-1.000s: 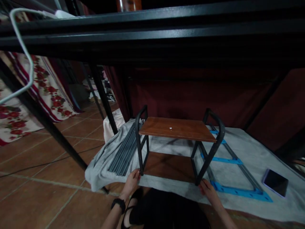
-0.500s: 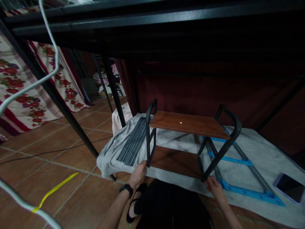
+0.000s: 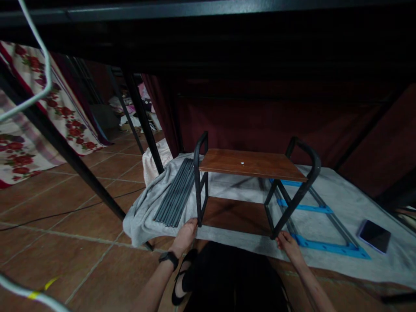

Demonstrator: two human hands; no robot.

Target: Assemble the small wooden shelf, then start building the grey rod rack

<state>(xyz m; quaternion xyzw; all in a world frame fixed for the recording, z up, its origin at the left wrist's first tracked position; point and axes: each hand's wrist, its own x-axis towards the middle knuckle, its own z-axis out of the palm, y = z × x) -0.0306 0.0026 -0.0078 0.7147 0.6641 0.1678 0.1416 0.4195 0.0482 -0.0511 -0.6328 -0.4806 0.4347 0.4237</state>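
A small two-tier shelf (image 3: 250, 164) with brown wooden boards and black tube side frames stands upright on a grey cloth (image 3: 227, 182). My left hand (image 3: 186, 236) has its fingers closed at the foot of the left side frame. At the foot of the right side frame, my right hand (image 3: 288, 246) grips with bent fingers. Left of the shelf lies a row of grey metal tubes (image 3: 175, 193). To its right, a flat frame of grey tubes and blue connectors (image 3: 331, 247) rests on the cloth, partly hidden behind the shelf's side.
A phone (image 3: 373, 236) lies on the cloth at the right. Overhead runs a dark metal bed rail (image 3: 208, 9), with a slanting post (image 3: 74, 156) at the left. A pale bent tube (image 3: 48, 71) crosses the left edge. A thin cable (image 3: 65, 212) trails over the tiled floor.
The view has turned slightly to the right, so everything appears shifted left. Both hands stay at the shelf's lower corners, and the shelf keeps its place on the cloth.
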